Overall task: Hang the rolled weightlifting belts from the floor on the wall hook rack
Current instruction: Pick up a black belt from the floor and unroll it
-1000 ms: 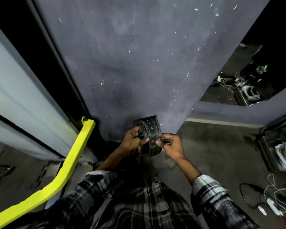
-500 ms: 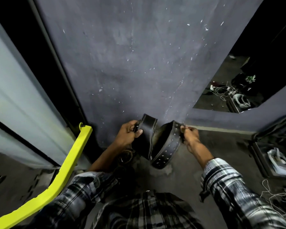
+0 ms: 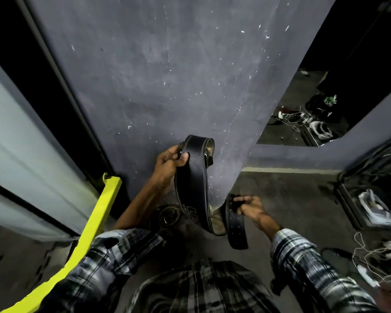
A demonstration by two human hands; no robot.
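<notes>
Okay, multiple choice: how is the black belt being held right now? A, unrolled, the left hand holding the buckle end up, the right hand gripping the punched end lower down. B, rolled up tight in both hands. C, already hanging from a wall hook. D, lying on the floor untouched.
A: the belt hangs open in a loop between the raised left hand and the lower right hand.

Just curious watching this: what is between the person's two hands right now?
In the head view, the black belt spans between them: left hand holds its upper end, right hand the lower holed end.
</notes>
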